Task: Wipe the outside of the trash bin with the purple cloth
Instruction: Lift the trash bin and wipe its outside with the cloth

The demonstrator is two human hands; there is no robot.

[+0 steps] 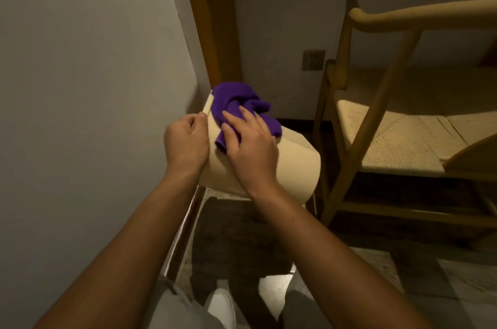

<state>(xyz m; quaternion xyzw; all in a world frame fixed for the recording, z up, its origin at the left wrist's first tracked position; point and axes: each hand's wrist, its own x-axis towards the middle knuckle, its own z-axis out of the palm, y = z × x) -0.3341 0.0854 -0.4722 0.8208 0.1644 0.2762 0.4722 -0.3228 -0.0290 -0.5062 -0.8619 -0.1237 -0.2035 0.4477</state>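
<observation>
Straight right-hand fingers (232,124) press the purple cloth (242,108) onto the trash bin (295,164) (left hand (185,140) grips its rim).

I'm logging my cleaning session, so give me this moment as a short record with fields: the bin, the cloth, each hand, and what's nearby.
bin: cream plastic trash bin, tipped on its side, off the floor
cloth: bunched purple cloth lying on the bin's upper side
left hand: left hand grips the bin's rim
right hand: right hand presses the cloth against the bin, fingers fairly straight
nearby: wooden chair with woven seat to the right; wall socket behind
</observation>
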